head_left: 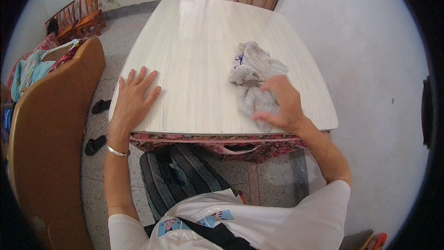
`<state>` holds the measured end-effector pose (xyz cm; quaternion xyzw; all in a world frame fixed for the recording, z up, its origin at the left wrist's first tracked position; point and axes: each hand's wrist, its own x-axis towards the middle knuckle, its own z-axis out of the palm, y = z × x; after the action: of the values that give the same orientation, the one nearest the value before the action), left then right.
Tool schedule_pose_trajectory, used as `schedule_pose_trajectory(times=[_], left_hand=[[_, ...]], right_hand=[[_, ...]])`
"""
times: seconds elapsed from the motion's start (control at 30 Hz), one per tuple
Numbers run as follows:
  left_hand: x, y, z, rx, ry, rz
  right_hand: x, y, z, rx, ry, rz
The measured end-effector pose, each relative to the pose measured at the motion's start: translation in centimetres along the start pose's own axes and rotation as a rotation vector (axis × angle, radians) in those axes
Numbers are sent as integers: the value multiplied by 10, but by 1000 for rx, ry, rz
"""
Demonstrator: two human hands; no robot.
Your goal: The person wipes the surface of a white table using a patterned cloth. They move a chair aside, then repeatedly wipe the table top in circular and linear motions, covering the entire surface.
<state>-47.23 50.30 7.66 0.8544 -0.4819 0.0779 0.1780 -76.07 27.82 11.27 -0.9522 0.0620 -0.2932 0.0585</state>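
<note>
A crumpled grey cloth (259, 71) lies on the right part of a pale, wood-grained tabletop (194, 65). Over its near right end is my right hand (284, 104), slightly blurred, its thumb and fingers curved wide apart. Whether the fingertips press on the cloth cannot be made out. A small purple-blue loop (238, 59) shows at the cloth's left edge. Flat on the near left of the table rests my left hand (136, 97), fingers spread and nothing in it. A silver bangle (118, 151) circles that wrist.
Patterned red fabric (212, 146) hangs under the table's near edge, above a dark striped seat (178, 178). Left stand a brown sofa back (51, 120) with clothes on it, black slippers (95, 145) and wooden chairs (89, 14). A white wall (365, 65) borders the right.
</note>
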Motion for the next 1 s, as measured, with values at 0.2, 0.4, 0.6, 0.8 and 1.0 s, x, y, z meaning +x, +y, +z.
schedule_pose_trajectory(times=[0.2, 0.4, 0.6, 0.8, 1.0], left_hand=[[-1, -2, -3, 15, -35, -28], [1, -1, -3, -23, -23, 7], [1, 1, -4, 3, -44, -4], [-2, -3, -5, 59, -61, -5], [1, 3, 0, 64, -51, -27]], right_hand=[[-6, 2, -5, 154, -344, 187], [36, 40, 18, -58, -82, -35], [23, 26, 53, 31, -180, -31], [-26, -11, 15, 169, -236, -41], [-135, 123, -69, 117, 28, 652]])
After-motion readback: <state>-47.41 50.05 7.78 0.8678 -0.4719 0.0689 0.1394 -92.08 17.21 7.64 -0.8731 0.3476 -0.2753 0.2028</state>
